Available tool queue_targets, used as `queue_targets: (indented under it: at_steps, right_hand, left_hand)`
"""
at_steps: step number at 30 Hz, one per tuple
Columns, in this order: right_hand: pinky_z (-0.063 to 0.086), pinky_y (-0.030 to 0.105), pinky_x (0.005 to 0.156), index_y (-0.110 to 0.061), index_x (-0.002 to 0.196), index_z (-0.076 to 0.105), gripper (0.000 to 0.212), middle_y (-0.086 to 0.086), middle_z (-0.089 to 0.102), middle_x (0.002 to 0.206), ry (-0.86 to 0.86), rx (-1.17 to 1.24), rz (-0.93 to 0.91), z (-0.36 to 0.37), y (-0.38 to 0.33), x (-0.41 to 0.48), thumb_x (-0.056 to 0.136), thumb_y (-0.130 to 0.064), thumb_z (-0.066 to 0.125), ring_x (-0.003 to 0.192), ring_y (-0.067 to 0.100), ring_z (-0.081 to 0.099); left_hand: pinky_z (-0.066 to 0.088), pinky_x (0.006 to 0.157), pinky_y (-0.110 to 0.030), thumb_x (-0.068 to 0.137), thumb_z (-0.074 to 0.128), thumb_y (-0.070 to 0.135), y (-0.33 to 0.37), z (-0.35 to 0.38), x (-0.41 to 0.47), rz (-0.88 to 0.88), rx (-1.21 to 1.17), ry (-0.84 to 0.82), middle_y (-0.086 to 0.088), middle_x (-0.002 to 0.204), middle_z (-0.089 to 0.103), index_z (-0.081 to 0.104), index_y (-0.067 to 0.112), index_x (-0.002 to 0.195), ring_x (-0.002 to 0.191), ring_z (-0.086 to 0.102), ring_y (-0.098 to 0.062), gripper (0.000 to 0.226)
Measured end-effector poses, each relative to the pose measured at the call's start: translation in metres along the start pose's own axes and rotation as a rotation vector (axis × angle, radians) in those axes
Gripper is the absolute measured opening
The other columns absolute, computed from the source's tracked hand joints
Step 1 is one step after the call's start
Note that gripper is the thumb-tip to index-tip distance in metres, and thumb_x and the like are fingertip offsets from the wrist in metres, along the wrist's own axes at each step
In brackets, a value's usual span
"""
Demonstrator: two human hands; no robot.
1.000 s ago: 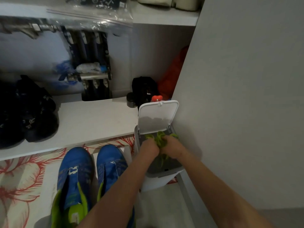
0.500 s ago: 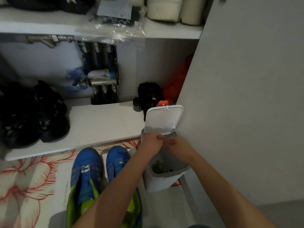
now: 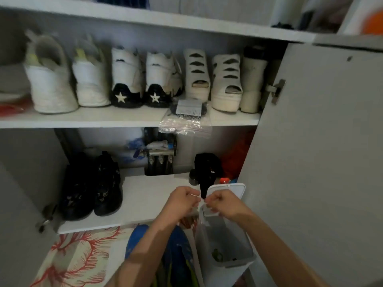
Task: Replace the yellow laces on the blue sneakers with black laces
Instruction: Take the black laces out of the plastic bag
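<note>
Kid: Why are both hands up over the bin (image 3: 232,266)?
Friend: The yellow laces (image 3: 216,254) lie at its bottom and look thrown away. Its lid (image 3: 227,190) stands open.
Kid: Are the hands holding anything?
Friend: The left hand (image 3: 182,200) is curled and pinches a thin white string (image 3: 194,195). The right hand (image 3: 222,204) is curled too and seems to hold the other end.
Kid: And the sneakers (image 3: 179,247)?
Friend: Blue, side by side on the floor, just beside the bin, near the low shelf's front edge. An arm hides their tops.
Kid: Black laces?
Friend: Maybe in the bag (image 3: 186,126) at the middle shelf's front edge.
</note>
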State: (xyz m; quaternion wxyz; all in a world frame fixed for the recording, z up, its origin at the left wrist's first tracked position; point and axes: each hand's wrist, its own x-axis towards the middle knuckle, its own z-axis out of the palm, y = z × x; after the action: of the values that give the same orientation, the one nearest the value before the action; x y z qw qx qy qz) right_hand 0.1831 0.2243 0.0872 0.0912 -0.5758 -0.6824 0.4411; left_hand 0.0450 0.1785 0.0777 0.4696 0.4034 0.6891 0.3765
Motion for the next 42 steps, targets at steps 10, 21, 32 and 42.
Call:
queue_targets:
  at_steps: [10,21,32,42]
  right_hand:
    - [0.048,0.020,0.060,-0.012,0.094,0.064,0.013,0.008,0.067,0.094,0.214,0.244,-0.291,-0.029,-0.103,-0.016,0.095,-0.016,0.052,0.069,0.012,0.061]
    - [0.042,0.022,0.087,-0.020,0.119,0.054,0.037,-0.003,0.036,0.130,0.653,-0.322,-0.613,-0.044,-0.147,-0.012,0.086,-0.005,0.056,0.121,0.012,0.035]
    - [0.050,0.031,0.088,-0.031,0.109,0.069,0.022,-0.013,0.071,0.101,0.469,-0.010,-0.655,-0.051,-0.161,-0.032,0.088,-0.036,0.061,0.096,0.003,0.062]
    - [0.056,0.034,0.068,-0.019,0.081,0.069,0.016,0.011,0.070,0.081,0.155,0.224,-0.495,-0.046,-0.159,-0.077,0.092,-0.019,0.058,0.075,0.022,0.065]
  left_hand:
    - [0.051,0.066,-0.023,0.096,0.052,0.021,0.086,-0.076,-0.018,0.102,-0.471,0.115,-0.006,0.097,0.063,0.056,0.007,0.113,0.076,0.060,-0.012,0.023]
    - [0.046,0.089,-0.034,0.095,0.051,0.010,0.118,-0.078,0.010,0.042,-0.949,0.156,-0.010,0.097,0.065,0.058,0.010,0.096,0.084,0.061,-0.016,0.007]
    - [0.055,0.077,-0.027,0.089,0.061,0.009,0.140,-0.086,-0.032,0.349,-0.802,0.287,-0.012,0.086,0.070,0.059,0.007,0.096,0.075,0.069,-0.015,0.007]
    - [0.054,0.055,-0.013,0.087,0.064,0.007,0.125,-0.097,-0.074,0.359,-0.444,0.300,-0.005,0.076,0.068,0.061,0.003,0.098,0.053,0.065,-0.001,0.012]
